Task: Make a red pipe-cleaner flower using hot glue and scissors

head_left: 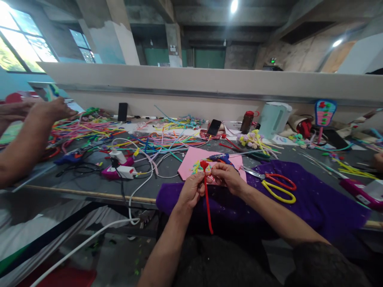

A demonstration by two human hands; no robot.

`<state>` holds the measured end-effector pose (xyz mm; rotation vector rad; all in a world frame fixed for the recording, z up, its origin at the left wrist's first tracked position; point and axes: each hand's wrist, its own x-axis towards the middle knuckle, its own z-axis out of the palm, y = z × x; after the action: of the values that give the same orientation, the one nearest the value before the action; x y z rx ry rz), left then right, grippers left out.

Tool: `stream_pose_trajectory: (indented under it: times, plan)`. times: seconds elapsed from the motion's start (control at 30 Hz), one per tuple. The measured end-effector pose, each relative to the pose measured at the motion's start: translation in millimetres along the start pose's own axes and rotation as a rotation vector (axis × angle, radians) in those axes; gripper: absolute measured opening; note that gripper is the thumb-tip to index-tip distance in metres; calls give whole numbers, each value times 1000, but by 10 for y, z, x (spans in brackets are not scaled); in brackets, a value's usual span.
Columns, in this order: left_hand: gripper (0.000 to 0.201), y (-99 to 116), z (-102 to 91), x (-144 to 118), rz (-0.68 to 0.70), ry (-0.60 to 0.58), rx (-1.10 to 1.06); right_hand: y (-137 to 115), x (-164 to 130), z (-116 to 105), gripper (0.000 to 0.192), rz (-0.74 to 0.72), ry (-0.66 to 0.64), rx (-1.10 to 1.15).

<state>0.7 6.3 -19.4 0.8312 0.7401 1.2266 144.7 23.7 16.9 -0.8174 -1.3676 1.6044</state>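
Red chenille pipe cleaner (207,199), a long fuzzy wire stem, was held upright w/ its top end curled into a small knot, above the near edge of the purple felt sheet (314,203); its lower length hung free past the table edge toward the lap. We had our left hand (191,190) pinched around the stem just below the curl, and our right hand (225,176) closed on the curled top, fingertips meeting the left's; both grips were clenched on the same stem.

Handling, as we judged it: v. light, soft pile over a thin wire core, so it bent readily and kept whatever bend it got. Not fragile, not slippery; the fuzz gave good friction. The free tail would swing if gripped only at the top. Best hold seemed to be close on either side of the spot being shaped, thumb and forefinger, w/ light pressure so the pile was not crushed. The cut wire ends could prick.

Nearby: a pink felt sheet (191,161) lay just behind the hands, red-and-yellow-handled scissors (277,184) rested on the purple felt to the right, and a blue glue gun (221,158) sat on the pink sheet. Another person's forearm (26,143) reached over the loose pile of coloured pipe cleaners (89,129) at far left, well apart from us.
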Motion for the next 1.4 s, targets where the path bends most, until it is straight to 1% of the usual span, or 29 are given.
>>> stream_pose_trajectory:
  times: [0.23,0.4,0.6,0.77,0.93,1.13,1.3,1.4]
  plan:
    - [29,21,9,-16,-28,-6,-13,27,4,-26,20,-2,19,-5]
    - [25,16,11,-20,10,-37,55,50,16,2,18,-20,-1,-43]
    - [23,-7,1,-26,44,-76,83,99,28,29,19,-31,29,-45]
    - [23,-16,6,-25,41,-81,95,103,16,42,20,-20,-1,-29]
    - [25,-19,19,-23,41,-79,115,80,5,41,21,-9,-5,-26]
    - [24,-17,22,-23,24,-80,138,93,23,2,16,-21,-36,0]
    - [25,-18,20,-27,24,-79,188,115,48,-48,16,24,-75,59]
    - [24,-20,31,-33,32,-63,183,119,56,-60,18,35,-68,63]
